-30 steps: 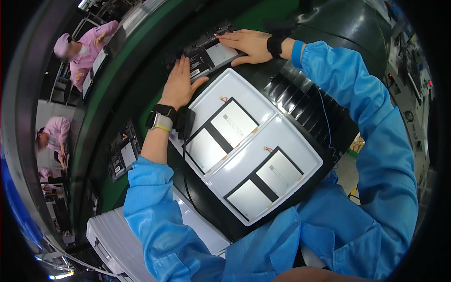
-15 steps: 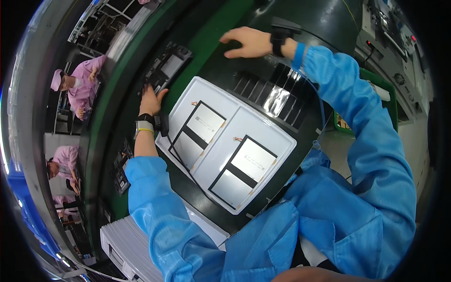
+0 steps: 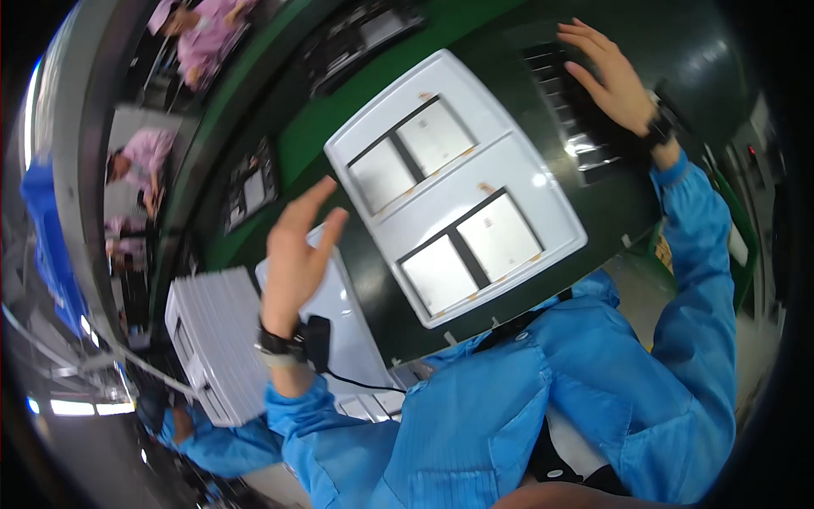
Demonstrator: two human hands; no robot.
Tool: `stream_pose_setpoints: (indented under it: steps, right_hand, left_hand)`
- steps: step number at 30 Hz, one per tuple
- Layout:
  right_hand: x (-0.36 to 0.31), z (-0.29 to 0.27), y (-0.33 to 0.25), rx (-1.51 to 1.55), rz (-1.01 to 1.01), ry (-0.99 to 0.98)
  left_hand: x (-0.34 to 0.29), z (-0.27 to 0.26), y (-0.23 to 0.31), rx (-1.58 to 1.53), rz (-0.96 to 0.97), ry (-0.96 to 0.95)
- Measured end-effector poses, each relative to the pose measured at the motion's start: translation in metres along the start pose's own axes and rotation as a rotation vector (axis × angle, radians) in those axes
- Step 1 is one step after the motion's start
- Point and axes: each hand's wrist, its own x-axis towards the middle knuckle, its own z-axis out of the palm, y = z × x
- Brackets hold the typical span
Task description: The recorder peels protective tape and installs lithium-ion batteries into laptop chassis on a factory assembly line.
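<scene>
A white two-compartment tray (image 3: 515, 136) stands on the bench in front of me. Each compartment holds a flat silver battery pack with a black band: the far pack (image 3: 437, 136) and the near pack (image 3: 502, 237). My left hand (image 3: 297, 246) is in the air left of the tray, empty, thumb and fingers apart. Beneath it lies part of a second white tray (image 3: 343, 310). My right hand (image 3: 612, 85) is open with fingers spread, over a row of dark, glossy strips (image 3: 570, 119) right of the tray. Whether it touches them I cannot tell.
Dark device chassis lie on the green conveyor, one at the far end (image 3: 360, 42) and one at the left (image 3: 252, 187). A stack of white trays (image 3: 216, 339) stands at the lower left. People in pink work beyond the conveyor; a person in blue is at the lower left.
My left hand has come off a dark chassis on the conveyor and back toward the tray stack. My right hand has moved right, over the dark strips. The view has turned.
</scene>
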Motion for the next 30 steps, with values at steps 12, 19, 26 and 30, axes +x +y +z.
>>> stream_pose_setpoints:
  steps: [12,19,26,30]
  right_hand:
    - [0.006,-0.012,-0.130,0.446,-0.096,-0.377]
    - [0.043,-0.035,-0.186,0.457,-0.352,-0.428]
    - [0.049,-0.019,-0.238,0.614,-0.579,-0.627]
    - [0.039,-0.005,-0.266,0.760,-0.650,-0.628]
  left_hand:
    - [-0.225,0.060,-0.007,0.321,-0.594,0.009]
    - [-0.321,0.085,-0.063,0.532,-0.936,0.489]
    - [-0.310,0.118,-0.051,0.499,-0.909,0.715]
    - [-0.309,0.124,-0.040,0.401,-1.093,0.696]
